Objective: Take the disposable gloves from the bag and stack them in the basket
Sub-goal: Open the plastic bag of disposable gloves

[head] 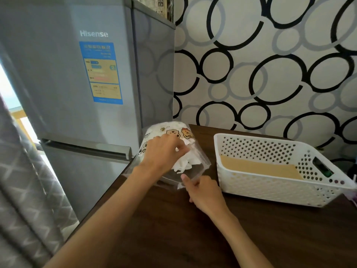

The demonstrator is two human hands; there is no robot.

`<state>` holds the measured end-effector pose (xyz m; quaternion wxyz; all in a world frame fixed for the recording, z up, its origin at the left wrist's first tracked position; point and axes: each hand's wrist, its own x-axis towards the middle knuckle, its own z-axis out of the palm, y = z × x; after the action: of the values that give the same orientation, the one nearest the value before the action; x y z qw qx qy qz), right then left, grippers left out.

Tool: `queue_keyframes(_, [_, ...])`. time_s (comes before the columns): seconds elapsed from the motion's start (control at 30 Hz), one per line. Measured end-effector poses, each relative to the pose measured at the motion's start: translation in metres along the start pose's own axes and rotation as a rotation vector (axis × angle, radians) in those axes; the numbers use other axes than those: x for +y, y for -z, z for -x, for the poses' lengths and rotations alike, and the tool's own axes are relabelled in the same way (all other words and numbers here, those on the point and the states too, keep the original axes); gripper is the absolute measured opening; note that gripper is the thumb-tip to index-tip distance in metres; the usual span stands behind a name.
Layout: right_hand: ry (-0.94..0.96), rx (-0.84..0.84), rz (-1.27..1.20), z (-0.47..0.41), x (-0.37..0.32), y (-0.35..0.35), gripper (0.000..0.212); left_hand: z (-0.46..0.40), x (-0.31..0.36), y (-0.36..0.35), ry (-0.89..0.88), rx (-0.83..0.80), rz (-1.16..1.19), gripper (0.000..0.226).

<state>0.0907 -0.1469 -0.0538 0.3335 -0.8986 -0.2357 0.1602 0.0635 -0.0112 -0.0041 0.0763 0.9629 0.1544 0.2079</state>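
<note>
Currently the clear plastic bag [190, 174] of crumpled white disposable gloves [186, 161] lies on the dark wooden table [173, 229], just left of the white perforated plastic basket [274, 188]. Left hand [164, 153] rests on the bag, fingers curled, pinching at the gloves. Right hand [204, 192], left of basket, pinches the bag's near edge. Grey fridge [77, 93] stands further left of basket.

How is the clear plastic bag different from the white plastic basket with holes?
The clear plastic bag is soft, crumpled and see-through; the white plastic basket with holes is stiff and solid white. The bag is stuffed with white gloves; the basket holds only a tan sheet on its floor. The left hand and right hand pinch the bag; nobody touches the basket. Both sit on the dark wooden table.
</note>
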Motion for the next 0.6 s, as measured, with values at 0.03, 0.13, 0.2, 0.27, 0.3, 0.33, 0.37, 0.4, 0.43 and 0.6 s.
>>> queue_keyframes(0.03, [0.005,-0.051,0.069,0.005,-0.002,0.007,0.061,0.005,-0.005,-0.005,0.002,-0.052,0.008,0.029])
queue_keyframes(0.13, [0.157,-0.125,0.260,0.030,-0.008,0.021,0.058,0.023,-0.023,-0.011,0.013,-0.139,0.067,0.032])
queue_keyframes(0.2, [0.393,0.003,0.311,0.049,-0.012,0.024,0.035,0.035,-0.036,-0.008,0.013,-0.145,0.061,0.039])
queue_keyframes(0.27, [0.624,0.119,0.370,0.057,-0.012,0.022,0.020,0.046,-0.051,-0.001,0.024,-0.148,0.020,0.041])
queue_keyframes(0.3, [0.706,0.142,0.407,0.054,-0.009,0.017,0.026,0.050,-0.057,0.003,0.037,-0.155,-0.008,0.037])
queue_keyframes(0.33, [0.753,0.144,0.453,0.048,-0.005,0.012,0.034,0.052,-0.062,0.006,0.053,-0.160,-0.036,0.030])
queue_keyframes(0.37, [0.758,0.142,0.502,0.041,-0.003,0.006,0.040,0.052,-0.064,0.008,0.069,-0.161,-0.064,0.023])
queue_keyframes(0.4, [0.742,0.139,0.568,0.034,-0.003,0.000,0.045,0.051,-0.064,0.009,0.085,-0.157,-0.087,0.018])
queue_keyframes(0.43, [0.730,0.150,0.629,0.026,-0.002,-0.006,0.047,0.049,-0.063,0.008,0.101,-0.153,-0.097,0.016])
queue_keyframes(0.6, [0.709,0.238,0.747,-0.004,0.000,-0.022,0.033,0.039,-0.053,-0.001,0.156,-0.095,-0.040,0.017])
